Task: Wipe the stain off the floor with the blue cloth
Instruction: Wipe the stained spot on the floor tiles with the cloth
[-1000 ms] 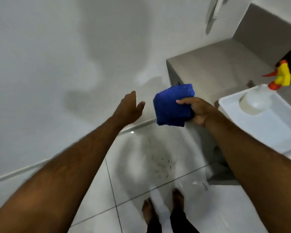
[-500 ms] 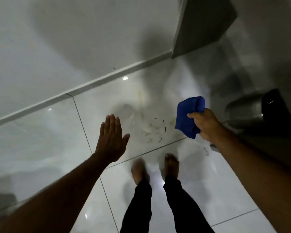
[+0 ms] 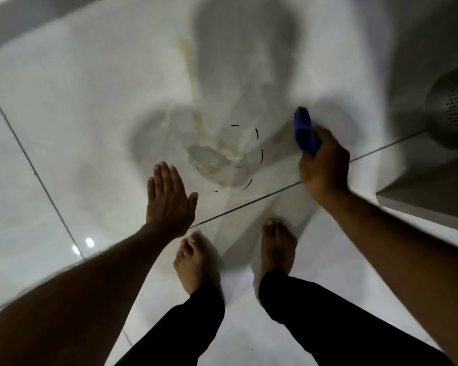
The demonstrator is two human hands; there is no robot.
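Left of my right hand (image 3: pixel 324 165), whose fingers (image 3: pixel 328 133) clench the blue cloth (image 3: pixel 306 132), lies the stain (image 3: pixel 217 159); left hand (image 3: pixel 169 196) spread, empty. I risk smearing it wider.

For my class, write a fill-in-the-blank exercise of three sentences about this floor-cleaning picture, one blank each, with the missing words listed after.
1. The blue cloth is held in the person's ____ hand.
2. The left hand is open and holds ____.
3. The stain lies on the floor in front of the person's bare ____.

Missing words: right; nothing; feet
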